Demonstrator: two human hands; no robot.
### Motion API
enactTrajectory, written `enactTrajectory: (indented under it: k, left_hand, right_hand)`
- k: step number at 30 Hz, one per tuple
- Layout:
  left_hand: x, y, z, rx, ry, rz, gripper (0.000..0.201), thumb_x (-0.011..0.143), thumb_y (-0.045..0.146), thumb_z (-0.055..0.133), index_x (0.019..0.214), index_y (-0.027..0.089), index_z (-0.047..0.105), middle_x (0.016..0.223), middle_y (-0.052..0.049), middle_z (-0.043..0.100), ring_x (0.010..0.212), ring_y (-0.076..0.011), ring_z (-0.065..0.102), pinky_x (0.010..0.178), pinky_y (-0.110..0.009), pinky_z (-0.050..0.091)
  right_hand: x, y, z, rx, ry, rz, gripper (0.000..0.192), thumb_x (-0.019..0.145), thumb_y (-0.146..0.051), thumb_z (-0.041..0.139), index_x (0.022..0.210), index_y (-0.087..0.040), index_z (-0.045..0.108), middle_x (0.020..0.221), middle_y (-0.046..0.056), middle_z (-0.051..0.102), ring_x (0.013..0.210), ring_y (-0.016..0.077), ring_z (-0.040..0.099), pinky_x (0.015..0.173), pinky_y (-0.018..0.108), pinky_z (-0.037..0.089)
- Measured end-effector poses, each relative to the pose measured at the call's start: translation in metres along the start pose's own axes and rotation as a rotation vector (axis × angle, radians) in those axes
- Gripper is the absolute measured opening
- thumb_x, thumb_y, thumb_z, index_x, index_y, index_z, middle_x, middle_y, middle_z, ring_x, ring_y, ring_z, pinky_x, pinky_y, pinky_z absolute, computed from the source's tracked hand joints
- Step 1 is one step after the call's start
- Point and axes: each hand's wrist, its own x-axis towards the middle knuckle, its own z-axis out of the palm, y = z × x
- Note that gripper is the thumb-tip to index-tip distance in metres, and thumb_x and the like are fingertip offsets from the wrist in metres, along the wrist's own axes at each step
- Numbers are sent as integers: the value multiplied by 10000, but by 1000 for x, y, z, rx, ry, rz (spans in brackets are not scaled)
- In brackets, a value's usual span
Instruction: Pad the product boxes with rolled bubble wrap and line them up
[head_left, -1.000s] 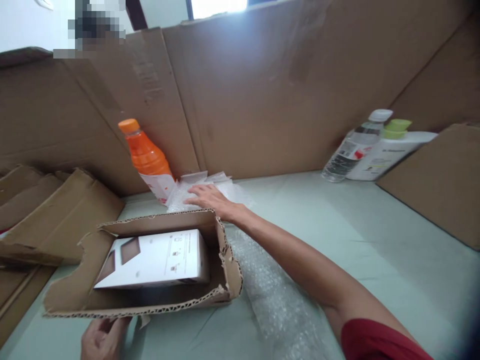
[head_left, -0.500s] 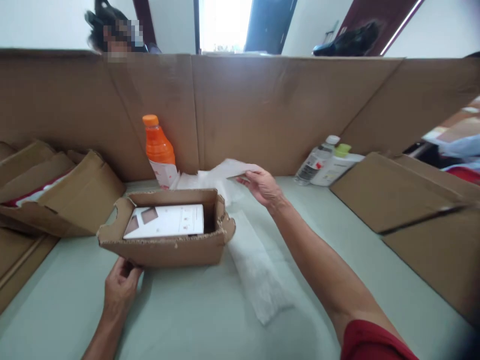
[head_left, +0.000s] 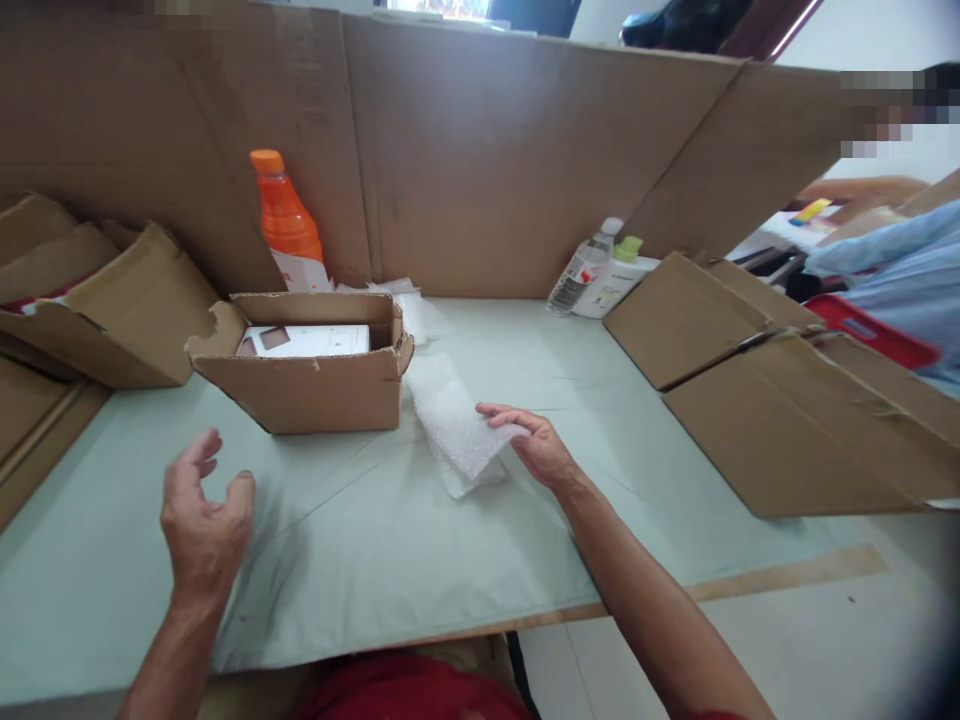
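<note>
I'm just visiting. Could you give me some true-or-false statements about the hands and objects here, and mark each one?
1. The right hand holds an edge of translucent bubble wrap. True.
2. A white printed carton lies inside the open brown cardboard box. True.
3. The left hand is gripping the box. False: the hand is open and apart from it.
4. The orange bottle with an orange cap stands in front of the box. False: the bottle is behind it.
5. A clear plastic bottle with a white cap is beside a white bottle with a lime-green cap. True.
</note>
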Motion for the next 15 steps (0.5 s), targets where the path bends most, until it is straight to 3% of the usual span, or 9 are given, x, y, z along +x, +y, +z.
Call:
enactTrajectory:
  k: [2,5,7,9,11,15]
  left_hand:
    - [-30,20,-2,-19,-86,72,472,808,277,604,1276,210,619,1310,-92,649,1133,-278,652,547,-235,490]
    - [-71,47,9,-124,-332,197,335,861,222,547,1173,202,665,1309,-112,647,1178,-268,637,494,-203,484]
    - [-90,57,19,-175,-450,281,326,871,171,524,1162,205,668,1291,-114,654,1166,-253,644,593,-240,561]
    - [-102,61,27,-209,-508,377,352,864,128,520,1180,207,653,1289,-119,653,1174,-250,641,803,-334,609]
    - [-109,62,32,-220,-540,461,400,849,106,529,1225,206,622,1307,-131,642,1196,-259,628,954,-414,577]
    - [-115,69,41,-219,-607,547,540,826,107,555,1357,201,529,1405,-158,580,1283,-290,569,1054,-478,513]
  right_hand:
    - [-1,-2,4,-43,-12,-35,204,757,-434,810,857,-259,778,1282,81,719,1299,299,586,1140,495,373]
    - [-1,-11,11,-74,-33,-90,253,777,-481,795,884,-253,777,1287,83,715,1298,296,589,1143,493,374]
    - [-7,-20,15,-109,-75,-110,315,791,-542,778,906,-248,779,1288,90,713,1299,300,589,1135,494,389]
    - [-19,-25,15,-146,-104,-114,353,803,-587,760,918,-254,782,1278,91,716,1290,299,596,1129,497,403]
    - [-35,-25,13,-175,-111,-102,350,823,-595,742,930,-265,785,1269,88,720,1287,293,601,1122,496,419]
    - [-60,-11,7,-181,-118,-55,303,847,-557,738,955,-279,789,1275,84,718,1298,283,596,1117,487,432]
